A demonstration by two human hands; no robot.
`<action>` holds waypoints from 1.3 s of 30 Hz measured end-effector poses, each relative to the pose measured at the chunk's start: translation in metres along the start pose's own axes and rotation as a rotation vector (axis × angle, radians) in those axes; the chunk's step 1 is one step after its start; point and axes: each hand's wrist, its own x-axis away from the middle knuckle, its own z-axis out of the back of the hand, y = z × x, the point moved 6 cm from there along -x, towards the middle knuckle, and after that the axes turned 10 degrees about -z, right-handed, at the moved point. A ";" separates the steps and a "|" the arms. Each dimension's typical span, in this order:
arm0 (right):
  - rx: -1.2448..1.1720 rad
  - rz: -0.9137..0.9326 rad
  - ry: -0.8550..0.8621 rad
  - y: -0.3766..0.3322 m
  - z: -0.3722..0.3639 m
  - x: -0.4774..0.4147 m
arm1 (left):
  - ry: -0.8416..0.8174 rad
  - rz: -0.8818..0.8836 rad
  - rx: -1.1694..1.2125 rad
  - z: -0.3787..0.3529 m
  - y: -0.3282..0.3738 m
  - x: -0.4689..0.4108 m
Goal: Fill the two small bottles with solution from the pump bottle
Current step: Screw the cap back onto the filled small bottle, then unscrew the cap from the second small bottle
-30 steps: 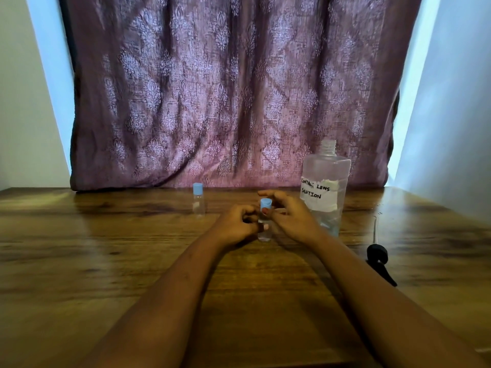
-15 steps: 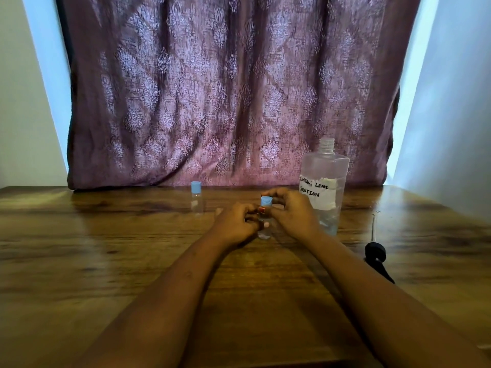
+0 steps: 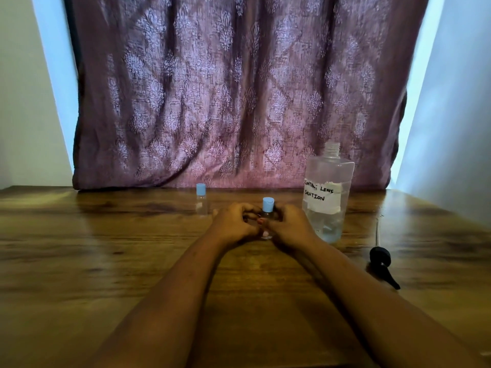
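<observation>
Both hands are curled in tight: left hand (image 3: 233,224) and right hand (image 3: 290,227) grip the small bottle (image 3: 266,217) from either side. It stands upright on the table (image 3: 132,261), its blue cap (image 3: 267,204) poking up between them. The second bottle (image 3: 201,200) sits untouched, back and to the left. The big bottle (image 3: 328,200) is just right of the right hand, neck open, and its pump (image 3: 381,260) lies flat further right.

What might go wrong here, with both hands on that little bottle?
The large bottle stands open right beside the right hand; a nudge might tip it and spill solution.
The pump lies on the table, so its tube may pick up dirt.
The narrow small bottle could topple when released.
</observation>
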 end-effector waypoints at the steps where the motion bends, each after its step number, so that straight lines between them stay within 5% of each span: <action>1: -0.013 -0.004 0.000 -0.003 0.000 -0.002 | 0.029 0.005 0.052 0.005 -0.002 -0.002; 9: 0.164 -0.042 0.125 -0.022 0.001 -0.047 | 0.605 -0.071 -0.099 0.072 -0.004 0.005; 15: 0.077 -0.220 0.140 0.008 -0.008 -0.074 | 0.769 0.015 -0.186 0.088 -0.012 0.013; 21: 0.147 -0.171 0.182 0.004 -0.009 -0.070 | 0.907 0.163 -0.168 0.096 -0.023 0.019; 25: 0.301 0.177 0.381 -0.049 -0.016 -0.057 | 0.898 0.221 -0.175 0.096 -0.036 0.018; 28: 0.422 0.352 0.256 -0.083 -0.052 -0.052 | 0.860 0.238 -0.191 0.094 -0.047 0.011; 33: 0.583 0.314 -0.042 -0.087 -0.118 -0.066 | 0.825 0.274 -0.298 0.092 -0.054 0.003; 39: 0.672 0.359 -0.040 -0.082 -0.128 -0.074 | 0.723 0.321 -0.268 0.091 -0.065 -0.002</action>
